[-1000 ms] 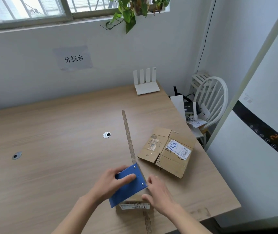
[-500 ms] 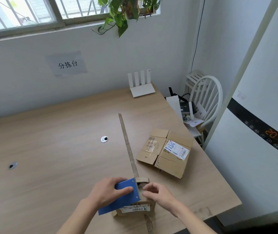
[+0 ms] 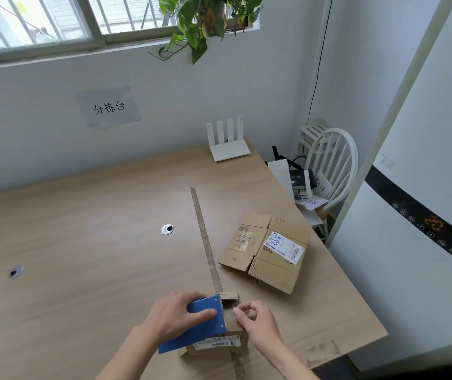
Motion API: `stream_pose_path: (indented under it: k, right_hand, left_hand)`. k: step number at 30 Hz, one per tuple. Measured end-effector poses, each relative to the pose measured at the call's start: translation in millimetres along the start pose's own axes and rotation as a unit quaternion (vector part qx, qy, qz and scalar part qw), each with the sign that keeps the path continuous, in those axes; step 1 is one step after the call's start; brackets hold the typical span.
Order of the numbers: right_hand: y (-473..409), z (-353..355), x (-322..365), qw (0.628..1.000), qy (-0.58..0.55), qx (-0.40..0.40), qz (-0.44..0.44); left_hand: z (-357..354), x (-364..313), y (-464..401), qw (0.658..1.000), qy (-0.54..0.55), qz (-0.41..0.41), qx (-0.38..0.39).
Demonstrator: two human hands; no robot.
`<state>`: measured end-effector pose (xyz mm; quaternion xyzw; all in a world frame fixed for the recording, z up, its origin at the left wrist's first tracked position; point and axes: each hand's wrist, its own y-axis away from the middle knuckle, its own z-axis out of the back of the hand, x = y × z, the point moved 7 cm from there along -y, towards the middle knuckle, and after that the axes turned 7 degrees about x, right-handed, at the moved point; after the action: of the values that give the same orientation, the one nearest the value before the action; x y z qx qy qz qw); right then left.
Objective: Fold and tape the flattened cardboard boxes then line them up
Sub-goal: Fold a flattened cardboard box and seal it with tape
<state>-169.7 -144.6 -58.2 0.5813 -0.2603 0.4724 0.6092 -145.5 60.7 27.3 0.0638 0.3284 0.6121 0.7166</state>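
A small cardboard box (image 3: pixel 216 345) with a white barcode label stands near the table's front edge. On top of it sits a blue tape dispenser (image 3: pixel 197 326), which my left hand (image 3: pixel 175 316) grips. My right hand (image 3: pixel 252 316) is just right of the dispenser's toothed edge, thumb and forefinger pinched together over the box top; whether tape lies between them is too small to tell. Flattened cardboard boxes (image 3: pixel 267 250) with a shipping label lie further back to the right.
A long strip of old tape (image 3: pixel 205 239) runs along the wooden table (image 3: pixel 82 242). Two round cable grommets (image 3: pixel 167 229) sit in the tabletop. A white router (image 3: pixel 229 145) stands at the back, a white chair (image 3: pixel 329 165) and a tall white appliance (image 3: pixel 425 215) to the right.
My left hand has drawn the dispenser back over the box top. My right hand lifted off the box's right side and now pinches beside the dispenser's cutter. The camera view shifted slightly.
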Motion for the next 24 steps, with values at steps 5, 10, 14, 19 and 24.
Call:
stream_pose_path:
  k: [5, 10, 14, 19, 24]
  right_hand:
    - [5.8, -9.6, 18.0, 0.994, 0.064, 0.024, 0.088]
    - [5.6, -15.4, 21.7, 0.978, 0.191, 0.027, 0.085]
    - [5.2, -16.1, 14.7, 0.977, 0.202, 0.003, 0.075]
    - [10.4, -20.8, 0.6, 0.987, 0.151, -0.017, 0.055]
    - [18.5, -25.6, -8.8, 0.988, 0.13, -0.075, 0.04]
  left_hand:
    - [-5.0, 6.8, 10.1, 1.0, 0.02, 0.015, 0.01]
    - [-11.6, 18.1, 18.9, 0.998, 0.049, 0.032, 0.009]
    - [-8.5, 15.1, 24.4, 0.998, 0.044, 0.034, 0.006]
    - [-15.0, 14.9, 22.8, 0.998, 0.02, 0.054, 0.006]
    - [-20.4, 16.9, 21.9, 0.997, -0.007, 0.07, 0.011]
